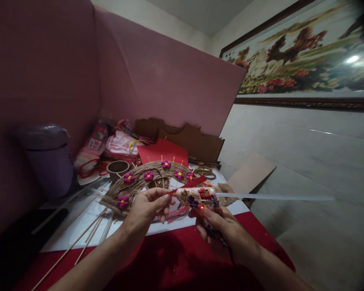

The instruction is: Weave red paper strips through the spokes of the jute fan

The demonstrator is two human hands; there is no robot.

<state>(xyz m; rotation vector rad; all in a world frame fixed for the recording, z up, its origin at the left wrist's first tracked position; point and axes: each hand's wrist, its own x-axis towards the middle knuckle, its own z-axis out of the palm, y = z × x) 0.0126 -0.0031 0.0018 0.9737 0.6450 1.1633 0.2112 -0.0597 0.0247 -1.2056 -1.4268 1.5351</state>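
Observation:
My right hand (220,226) is wrapped round the handle of a flower-patterned hot glue gun (197,197), whose small red light is lit. A long clear glue stick (269,197) sticks out of its back to the right. Between the thumb and fingers of my left hand (153,204) is a dark red ribbon strip (192,184), pinched close to the gun's nozzle. Behind both hands lies a fan-shaped piece wound with brown twine (166,169), dotted with several magenta flowers (148,175) with yellow middles. My hands hide part of its lower edge.
Thin wooden sticks (89,232) lie at the left on white paper over a red cloth (170,262). Behind stand a roll of tape (118,167), red card (166,151), scissors (208,171) and brown cardboard (188,137). A lidded purple bin (50,165) is far left.

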